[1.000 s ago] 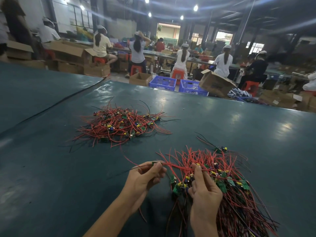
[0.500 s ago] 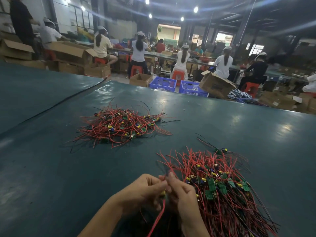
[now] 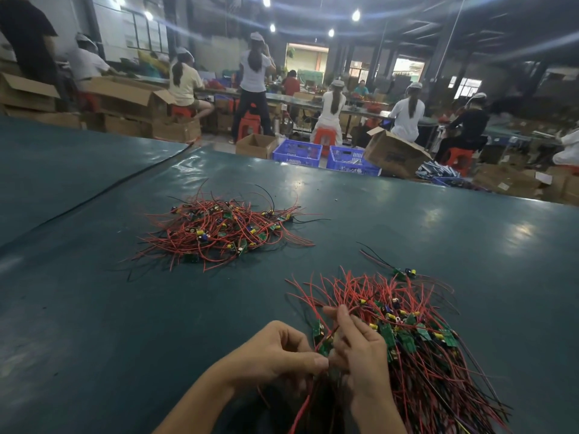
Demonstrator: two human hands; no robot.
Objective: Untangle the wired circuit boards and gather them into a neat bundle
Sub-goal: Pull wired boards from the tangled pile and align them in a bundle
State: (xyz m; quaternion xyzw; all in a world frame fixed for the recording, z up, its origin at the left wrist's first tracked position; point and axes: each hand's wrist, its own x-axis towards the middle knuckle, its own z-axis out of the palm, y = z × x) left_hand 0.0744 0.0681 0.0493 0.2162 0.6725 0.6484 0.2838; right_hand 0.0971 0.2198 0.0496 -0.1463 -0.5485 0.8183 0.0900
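Left hand (image 3: 275,355): a second ago it is out to the left, drawing a wire taut. Now it sits at lower centre, thumb tip against the other hand, pinching wires of the near pile (image 3: 407,339).
Right hand (image 3: 360,349): its fingers, straight over the pile a second ago, are now curled, fingertips raised around red wire at the pile's left edge.
Gap between hands: closed.
Red strand (image 3: 299,415): no longer stretched leftward, it dangles below the hands.
Green board (image 3: 317,332): hidden half a second ago, back in view above the thumbs.
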